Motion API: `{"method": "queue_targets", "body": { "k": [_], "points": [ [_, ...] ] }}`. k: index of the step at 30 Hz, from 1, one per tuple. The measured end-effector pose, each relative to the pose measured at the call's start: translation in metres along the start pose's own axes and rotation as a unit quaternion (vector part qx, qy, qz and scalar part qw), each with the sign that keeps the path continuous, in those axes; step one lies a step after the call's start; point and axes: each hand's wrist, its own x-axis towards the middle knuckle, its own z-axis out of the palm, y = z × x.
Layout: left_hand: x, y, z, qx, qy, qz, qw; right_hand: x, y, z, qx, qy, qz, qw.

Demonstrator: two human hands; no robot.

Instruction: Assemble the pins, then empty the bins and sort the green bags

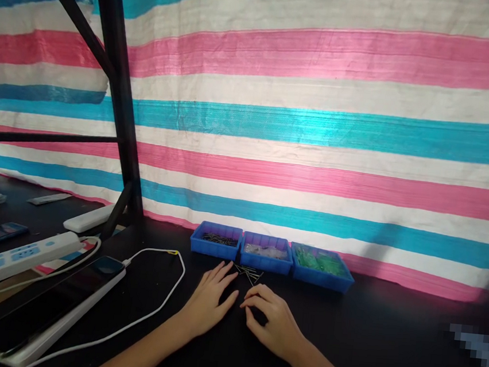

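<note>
where the flat black bench [366,357] meets a hanging plastic sheet striped in pink, blue and white [318,133], three shallow rectangular blue plastic bins stand in a row in the head view, side by side with barely a gap. the left blue bin [214,250] holds many thin, dark, nail-like metal pins [220,239], jumbled together; the middle blue bin [265,263] holds clear, whitish pieces [266,251], too small to make out; the right blue bin [320,280], turned slightly askew, holds translucent green pieces [321,262].

a small loose pile of thin metal pins [249,273] lies on the bench just in front of the middle bin, by the fingertips of both hands. the pins cross one another: most have their long axis running roughly left to right, slanting a little toward the right hand, while one at the right end tilts the other way.

the left hand [211,298] rests palm down, its fingers stretched toward the bins and slightly spread, the thumb held apart. the right hand [274,322] is bent, its fingers curled and the thumb below them; whether they pinch a pin, i cannot tell.
</note>
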Motion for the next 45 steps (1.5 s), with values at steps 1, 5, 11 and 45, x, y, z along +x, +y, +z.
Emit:
{"method": "queue_targets", "body": {
  "k": [1, 5, 11, 45],
  "points": [
    [0.001, 0.001, -0.001, 0.008, 0.007, -0.013, 1.0, 0.0, 0.0, 0.0, 0.0, -0.002, 0.002, 1.0],
    [0.003, -0.001, -0.001, 0.038, -0.008, -0.075, 0.996, 0.001, 0.0, 0.0, -0.005, -0.004, 0.007, 1.0],
    [0.002, -0.001, -0.001, 0.012, -0.03, -0.05, 0.998, 0.001, 0.0, 0.0, -0.004, -0.006, 0.009, 1.0],
    [0.002, 0.013, 0.001, -0.049, 0.031, -0.004, 0.998, 0.0, 0.007, -0.003, -0.074, 0.052, 0.008, 0.996]
  ]
}}
